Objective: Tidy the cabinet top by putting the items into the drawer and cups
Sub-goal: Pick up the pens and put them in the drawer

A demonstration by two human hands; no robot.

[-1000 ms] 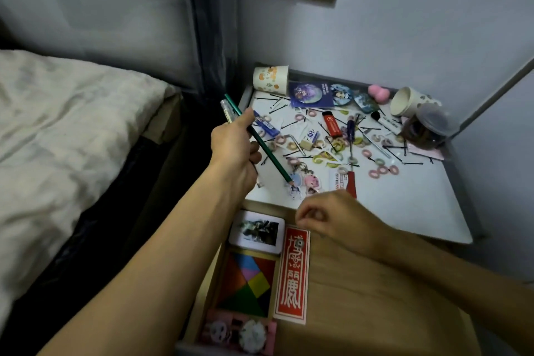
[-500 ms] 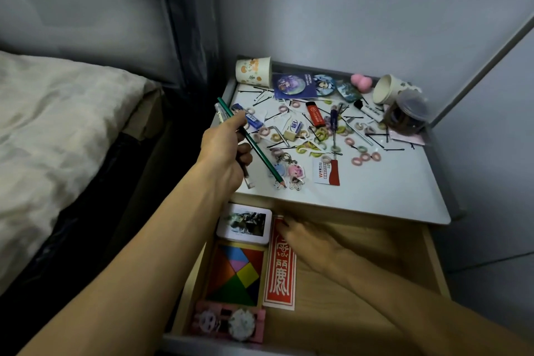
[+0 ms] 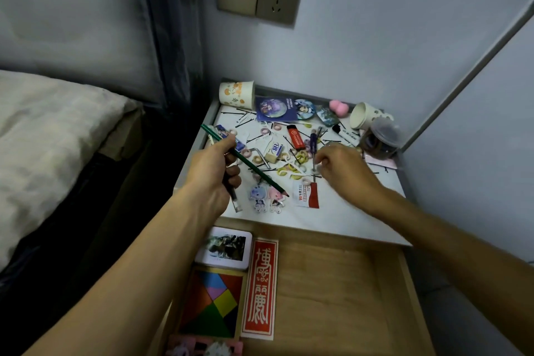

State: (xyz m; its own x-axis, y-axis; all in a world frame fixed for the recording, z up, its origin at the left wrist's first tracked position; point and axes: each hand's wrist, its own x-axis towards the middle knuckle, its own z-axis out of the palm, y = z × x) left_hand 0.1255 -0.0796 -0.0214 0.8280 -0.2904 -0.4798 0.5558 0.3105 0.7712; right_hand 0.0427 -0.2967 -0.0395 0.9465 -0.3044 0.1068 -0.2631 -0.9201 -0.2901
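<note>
Held items: green pencil (image 3: 254, 166) and dark pen (image 3: 232, 192), gripped in the left hand (image 3: 211, 173) above the bench (image 3: 346, 211), near-left. At the blue screwdriver (image 3: 313, 143) mid-bench the right hand (image 3: 344, 166) is curled; pinching or not, cannot tell. Below, near: the drawer (image 3: 332, 283), open. At the far wall: left cup (image 3: 237, 92), right cup (image 3: 364, 116).

The left hand (image 3: 212, 170) and the right hand (image 3: 344, 167) are seen bare; the left forearm (image 3: 138, 263) and the right forearm (image 3: 448, 234) are left uncovered up to the frame's edge; knuckles are faintly outlined; finer detail is blurred.
</note>
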